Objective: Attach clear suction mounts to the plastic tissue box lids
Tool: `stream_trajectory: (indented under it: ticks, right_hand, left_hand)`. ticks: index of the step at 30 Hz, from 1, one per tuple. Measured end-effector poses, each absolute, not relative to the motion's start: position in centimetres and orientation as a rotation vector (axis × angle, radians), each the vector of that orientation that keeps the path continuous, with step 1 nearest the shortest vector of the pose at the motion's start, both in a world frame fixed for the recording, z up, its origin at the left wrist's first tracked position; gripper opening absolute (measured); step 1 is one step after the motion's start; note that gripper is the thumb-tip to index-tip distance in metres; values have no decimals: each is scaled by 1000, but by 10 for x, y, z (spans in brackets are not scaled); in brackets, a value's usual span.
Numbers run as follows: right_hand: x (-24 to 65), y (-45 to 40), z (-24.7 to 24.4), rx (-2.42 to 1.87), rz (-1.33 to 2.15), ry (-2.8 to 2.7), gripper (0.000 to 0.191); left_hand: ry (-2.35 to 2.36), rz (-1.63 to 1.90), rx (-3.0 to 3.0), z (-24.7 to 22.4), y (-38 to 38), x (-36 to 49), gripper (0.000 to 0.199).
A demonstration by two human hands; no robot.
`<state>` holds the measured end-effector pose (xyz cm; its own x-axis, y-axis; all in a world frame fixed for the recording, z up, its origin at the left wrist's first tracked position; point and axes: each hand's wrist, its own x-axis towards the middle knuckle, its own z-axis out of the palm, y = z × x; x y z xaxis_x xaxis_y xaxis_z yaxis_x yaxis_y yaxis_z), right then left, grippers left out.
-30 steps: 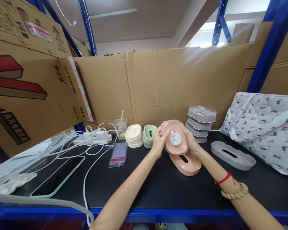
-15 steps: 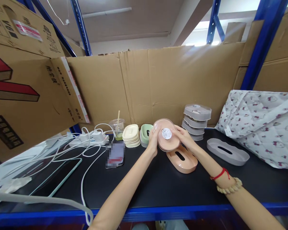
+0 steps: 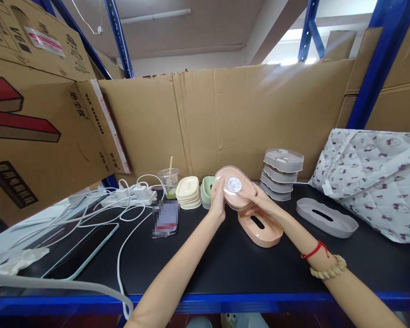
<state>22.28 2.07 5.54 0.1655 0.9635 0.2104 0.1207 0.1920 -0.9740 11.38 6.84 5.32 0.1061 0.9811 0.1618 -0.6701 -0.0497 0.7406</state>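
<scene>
A pink oval box [image 3: 237, 199] with a clear cover and a round white label is held up over the black table. My left hand [image 3: 217, 200] grips its left side, thumb on the front. At its right side my right hand [image 3: 259, 199] holds on, fingers partly hidden by the box. Below it lies a peach oval piece [image 3: 268, 232] with a slot. Behind are a stack of cream pieces [image 3: 188, 189] and a green slotted piece [image 3: 207, 187]. Stacked grey boxes [image 3: 283, 161] stand to the right, near a grey slotted piece [image 3: 341, 222].
A phone [image 3: 166, 216], a tablet [image 3: 82, 255], white cables and a power strip [image 3: 141, 195] lie on the left. A plastic cup [image 3: 170, 180] stands behind the phone. A patterned white bag [image 3: 372, 182] fills the right side, and cardboard [image 3: 239, 114] lines the back.
The pink box has shifted slightly up and left and tilted in my hands. My right hand's fingers have moved down over its lower right part. The view has moved a little.
</scene>
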Motion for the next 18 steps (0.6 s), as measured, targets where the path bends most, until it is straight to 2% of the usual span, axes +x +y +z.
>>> stream_trajectory:
  ticks: [7,13,15,18]
  right_hand:
    - [219,16,57,-1236,913,-1212,67]
    - [221,22,57,-1137,809,-1216,74]
    - [223,23,60,-1108,777,-1163,74]
    - [225,23,64,-1087,793,-1040,74]
  left_hand:
    - [549,1421,835,56,67,112,26]
    - [541,1413,1029,53,74,111,38]
    - [590,1533,1235,51,76,109,40]
    - [721,2004,1540,48,74,106,46]
